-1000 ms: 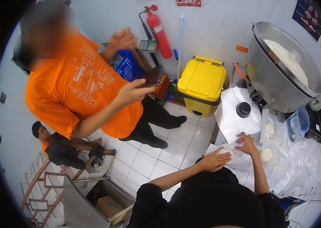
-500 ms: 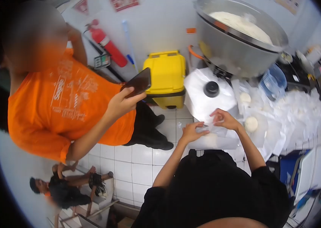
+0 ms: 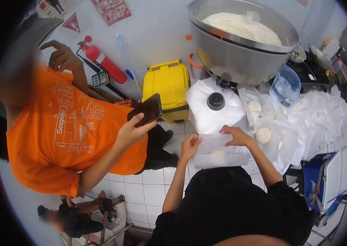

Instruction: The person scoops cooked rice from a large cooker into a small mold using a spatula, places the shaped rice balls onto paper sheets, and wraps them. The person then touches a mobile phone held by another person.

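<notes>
Near my body lies a sheet of white paper (image 3: 222, 160) with a pale round mound showing faintly through it. My left hand (image 3: 190, 146) pinches the upper left corner of the paper. At its upper right edge my right hand (image 3: 237, 136) has thumb and fingers bent around the paper. Just beyond my hands is a stack of white sheets (image 3: 200, 102) with a round black weight (image 3: 215, 101) on top. To the right, a round white rice portion (image 3: 263, 135) rests on paper, among many overlapping white papers (image 3: 321, 110).
A large metal pot of rice (image 3: 243, 49) stands at the back, beside a blue basket (image 3: 285, 84). A yellow bin (image 3: 166, 86) is behind the stack. A person in orange (image 3: 71, 131) holds a phone (image 3: 146, 110) at the left. Another person (image 3: 77, 221) sits lower left.
My hands have moved apart from over the mound to the paper's upper corners, and the paper's far edge is raised. The view has swung right. The person in orange still holds the phone.
</notes>
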`<state>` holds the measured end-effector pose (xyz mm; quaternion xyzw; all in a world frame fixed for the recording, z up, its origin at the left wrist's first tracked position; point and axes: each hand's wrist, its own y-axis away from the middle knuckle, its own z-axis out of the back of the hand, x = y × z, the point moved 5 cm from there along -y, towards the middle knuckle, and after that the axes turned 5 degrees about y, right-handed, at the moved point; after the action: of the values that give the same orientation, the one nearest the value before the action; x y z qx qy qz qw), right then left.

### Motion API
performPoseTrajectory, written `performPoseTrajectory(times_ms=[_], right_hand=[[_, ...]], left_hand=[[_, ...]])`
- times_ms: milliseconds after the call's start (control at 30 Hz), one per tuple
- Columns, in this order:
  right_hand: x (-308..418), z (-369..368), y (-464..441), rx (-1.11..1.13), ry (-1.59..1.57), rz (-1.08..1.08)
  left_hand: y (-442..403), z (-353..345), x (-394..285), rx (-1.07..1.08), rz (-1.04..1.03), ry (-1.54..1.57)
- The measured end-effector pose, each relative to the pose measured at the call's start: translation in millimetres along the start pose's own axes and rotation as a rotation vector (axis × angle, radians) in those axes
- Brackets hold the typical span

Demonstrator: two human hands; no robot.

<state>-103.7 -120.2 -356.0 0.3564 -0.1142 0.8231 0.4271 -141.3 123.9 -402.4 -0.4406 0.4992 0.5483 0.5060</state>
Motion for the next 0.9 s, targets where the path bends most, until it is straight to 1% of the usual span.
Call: performPoseTrajectory(times_ms=[33, 67, 133, 167, 267, 333, 400, 433, 467, 533, 567, 600, 633, 667, 700, 733, 767, 800, 833, 867, 900], right_hand=[[-1.4, 1.5, -1.9, -0.058, 0.089, 0.0], [-9.1, 0.2, -5.5, -0.051, 0.073, -0.006], [-32.0, -4.4, -12.1, -0.035, 0.034, -0.02], [-25.8, 3.8, -10.0, -0.056, -0.005, -0.013], [-26.3, 16.6, -0.9, -0.054, 0.003, -0.005], [-11.6, 29.8, 8.8, -0.062, -0.049, -0.074], [-5.0, 33.0, 16.3, -0.08, -0.1, -0.137], [-7.3, 29.8, 21.4, -0.091, -0.129, -0.165], [-7.8, 26.4, 27.4, -0.097, -0.16, -0.199], [1.8, 25.0, 39.0, -0.119, -0.091, -0.277], [9.4, 24.3, 42.3, -0.133, -0.049, -0.301], [23.5, 27.6, 42.2, -0.147, -0.007, -0.322], [35.2, 28.5, 41.5, -0.045, 0.066, -0.433], [44.8, 26.4, 39.8, -0.114, 0.168, -0.412], [69.3, 28.8, 30.1, -0.182, 0.269, -0.389], [70.8, 21.5, 32.5, -0.247, 0.371, -0.364], [70.9, 14.8, 29.2, -0.172, 0.324, -0.419], [75.8, 9.7, 24.4, -0.153, 0.34, -0.385], [79.6, 3.4, 21.0, -0.135, 0.354, -0.351], [84.4, -1.8, 19.0, -0.119, 0.369, -0.316], [94.4, -2.6, 16.3, -0.149, 0.384, -0.294]], left_hand=[[2.1, 5.3, 8.6, -0.008, -0.002, 0.017], [5.7, 8.3, 16.0, -0.018, -0.005, 0.032], [18.0, 12.9, 27.7, -0.017, 0.065, 0.147], [20.7, 18.9, 30.9, -0.011, 0.099, 0.199], [30.2, 24.7, 30.7, -0.049, 0.089, 0.279], [28.9, 29.5, 37.5, -0.014, 0.118, 0.277], [29.2, 28.7, 15.7, -0.001, 0.123, 0.279], [24.1, 32.5, 49.0, 0.053, 0.138, 0.257], [22.6, 33.7, 41.4, 0.1, 0.092, 0.247], [22.0, 32.9, 8.9, 0.188, 0.014, 0.239], [22.6, 36.2, 6.3, 0.198, 0.069, 0.157], [22.7, 39.5, -1.3, 0.22, 0.021, 0.093], [23.4, 42.1, -8.9, 0.242, -0.026, 0.029], [24.2, 43.8, -17.4, 0.263, -0.074, -0.035], [25.5, 44.8, -27.0, 0.271, -0.098, -0.03], [27.0, 44.8, -27.3, 0.274, -0.129, -0.018], [29.4, 44.2, -25.5, 0.276, -0.159, -0.005], [30.6, 46.0, -30.4, 0.277, -0.189, 0.008], [32.6, 46.8, -31.2, 0.312, -0.108, 0.006], [34.5, 47.1, -30.5, 0.308, -0.132, 0.032], [36.1, 46.0, -29.4, 0.305, -0.159, 0.058]])
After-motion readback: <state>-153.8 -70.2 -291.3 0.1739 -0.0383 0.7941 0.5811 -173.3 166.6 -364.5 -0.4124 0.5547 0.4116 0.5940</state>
